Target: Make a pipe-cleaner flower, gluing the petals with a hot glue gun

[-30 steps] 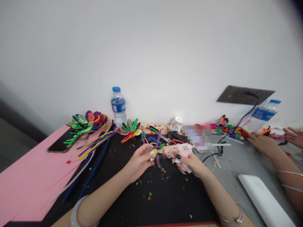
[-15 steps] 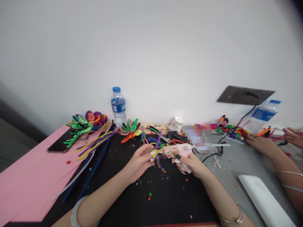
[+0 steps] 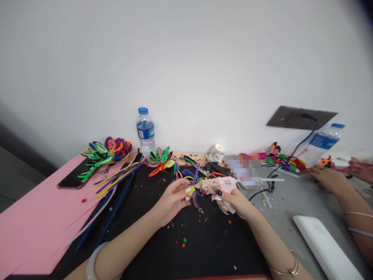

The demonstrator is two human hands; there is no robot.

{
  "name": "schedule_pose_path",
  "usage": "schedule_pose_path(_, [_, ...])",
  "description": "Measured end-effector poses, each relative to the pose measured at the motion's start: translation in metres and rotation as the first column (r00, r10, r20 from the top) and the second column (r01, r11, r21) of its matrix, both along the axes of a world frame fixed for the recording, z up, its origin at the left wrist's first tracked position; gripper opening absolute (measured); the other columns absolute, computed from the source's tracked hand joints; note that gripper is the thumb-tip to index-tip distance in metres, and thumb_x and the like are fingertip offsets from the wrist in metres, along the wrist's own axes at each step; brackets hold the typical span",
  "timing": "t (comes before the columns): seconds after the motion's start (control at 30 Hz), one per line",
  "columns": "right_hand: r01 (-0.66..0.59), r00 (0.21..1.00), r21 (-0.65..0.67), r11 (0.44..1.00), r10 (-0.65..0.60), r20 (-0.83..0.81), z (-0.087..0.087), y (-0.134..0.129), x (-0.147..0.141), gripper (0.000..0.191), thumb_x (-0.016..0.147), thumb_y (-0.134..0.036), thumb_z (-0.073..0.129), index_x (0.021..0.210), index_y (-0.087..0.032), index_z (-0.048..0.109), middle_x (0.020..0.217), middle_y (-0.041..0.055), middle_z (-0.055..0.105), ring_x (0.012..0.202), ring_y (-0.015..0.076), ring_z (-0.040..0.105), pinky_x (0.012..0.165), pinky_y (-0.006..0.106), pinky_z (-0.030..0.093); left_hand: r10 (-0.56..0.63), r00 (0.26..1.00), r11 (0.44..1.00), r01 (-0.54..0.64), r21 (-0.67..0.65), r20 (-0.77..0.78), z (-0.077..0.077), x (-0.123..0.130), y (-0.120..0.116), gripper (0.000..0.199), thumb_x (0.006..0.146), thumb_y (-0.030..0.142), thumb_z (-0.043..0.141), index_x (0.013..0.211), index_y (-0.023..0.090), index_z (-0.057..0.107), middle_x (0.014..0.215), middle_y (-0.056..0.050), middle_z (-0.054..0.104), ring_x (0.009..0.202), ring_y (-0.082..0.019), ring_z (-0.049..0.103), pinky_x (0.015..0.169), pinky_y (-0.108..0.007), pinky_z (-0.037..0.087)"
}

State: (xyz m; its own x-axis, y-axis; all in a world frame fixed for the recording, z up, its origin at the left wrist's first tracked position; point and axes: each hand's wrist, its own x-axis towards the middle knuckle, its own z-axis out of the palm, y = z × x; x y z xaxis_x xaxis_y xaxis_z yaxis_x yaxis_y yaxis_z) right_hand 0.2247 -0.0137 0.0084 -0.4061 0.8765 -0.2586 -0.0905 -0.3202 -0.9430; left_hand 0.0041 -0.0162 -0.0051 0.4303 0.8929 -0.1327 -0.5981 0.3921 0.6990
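My left hand [image 3: 176, 197] pinches a small yellow and purple pipe-cleaner piece [image 3: 196, 199] above the black mat [image 3: 186, 256]. Wrapped round the handle of a pale pink glue gun [image 3: 225, 184] is my right hand [image 3: 233, 200]. The gun's nozzle points left and touches or nearly touches the piece at my left fingertips. A white glue stick [image 3: 272, 179] sticks out of its back. Loose pipe cleaners [image 3: 119, 179] in yellow and purple lie to the left.
Pipe-cleaner flowers [image 3: 159, 159], a water bottle [image 3: 145, 132] and a paper cup [image 3: 217, 153] stand along the wall. A phone [image 3: 71, 177] lies on pink paper [image 3: 37, 217]. At right are another person's hands [image 3: 328, 177] and a white box [image 3: 323, 245].
The other person's hand at the right has shifted slightly to the right. My hands and the glue gun have hardly moved.
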Motion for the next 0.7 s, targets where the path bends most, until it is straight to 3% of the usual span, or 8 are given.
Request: schedule_pose_path(0.7, [0.005,1.0,0.012,1.0,-0.006,0.029,0.0045,-0.0015,-0.0016,0.034,0.066,-0.044,0.067,0.073,-0.013,0.057,0.042,-0.0072,0.042,0.033,0.0038,0.034,0.033,0.018,0.031,-0.002,1.0,1.0,0.002,0.001,0.006,0.0,0.0003,-0.0012,0.017,0.069,0.016,0.068,0.085,0.018,0.061,0.071,0.002,0.054,0.056,-0.005,0.047,0.058,-0.02,0.042])
